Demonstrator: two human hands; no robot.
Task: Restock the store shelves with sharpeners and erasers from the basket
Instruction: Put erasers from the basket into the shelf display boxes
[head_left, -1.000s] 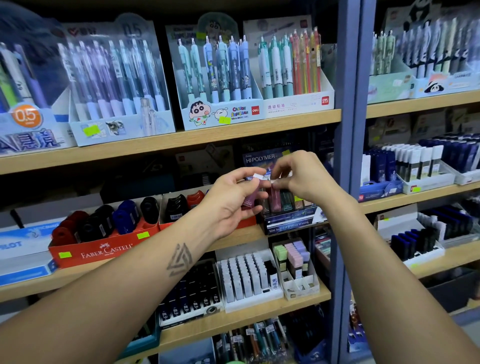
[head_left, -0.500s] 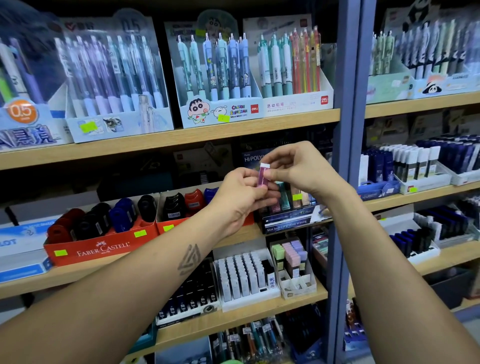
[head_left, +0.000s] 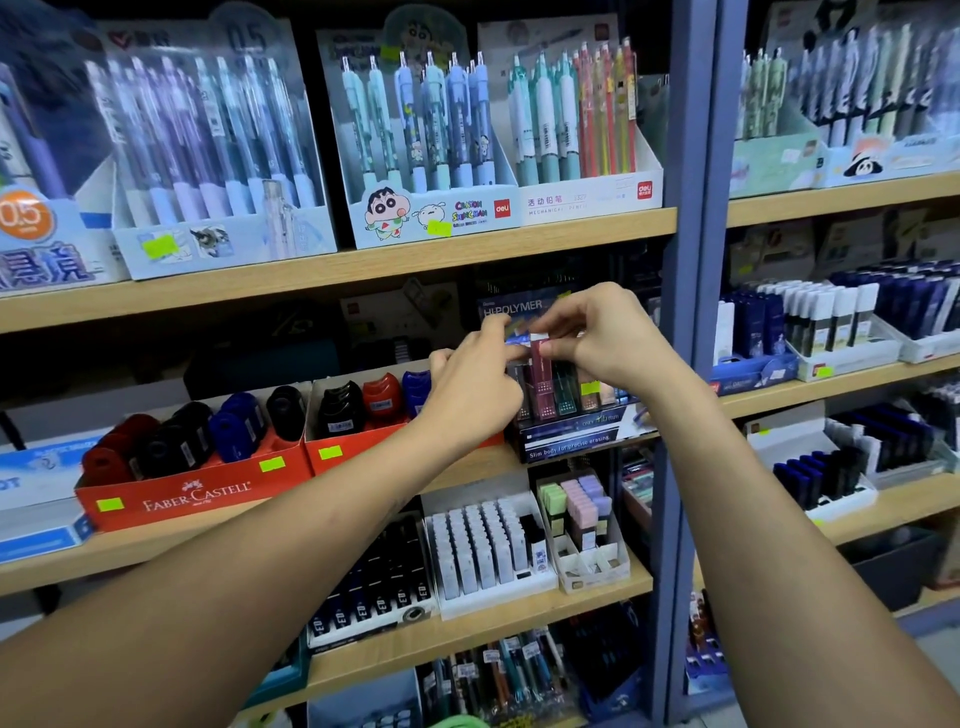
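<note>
head view: a maroon stick eraser (head_left: 540, 374) is held upright at the dark blue display box (head_left: 571, 434) on the middle shelf (head_left: 467, 467), its lower end down among the other slim erasers (head_left: 566, 389) standing in that box. the white top end of the eraser is pinched by the curled fingertips of the right hand (head_left: 602, 332). the left hand (head_left: 472, 384) is set just beside it on the left, its fingers curled toward the eraser's top; whether the eraser is actually touched or gripped by this hand cannot be told, since the fingertips are partly hidden behind the hand itself. a card reading "hi-polymer" (head_left: 514, 306) is seen behind both hands.

to the left on the same shelf, black, red and blue sharpeners (head_left: 239, 426) are lined up in a red faber-castell tray (head_left: 197, 493), with a second red tray (head_left: 353, 447) touching it on the right and partly covered by the left forearm. on the shelf above, boxes of mechanical pencils (head_left: 431, 124) are stood in rows. on the shelf below, a white box of small white packs (head_left: 483, 551) is placed beside a white box of pastel erasers (head_left: 576, 509). a blue upright post (head_left: 691, 312) divides this bay from the neighbouring shelves on the right, where dark blue and white packs (head_left: 831, 322) are stacked.
</note>
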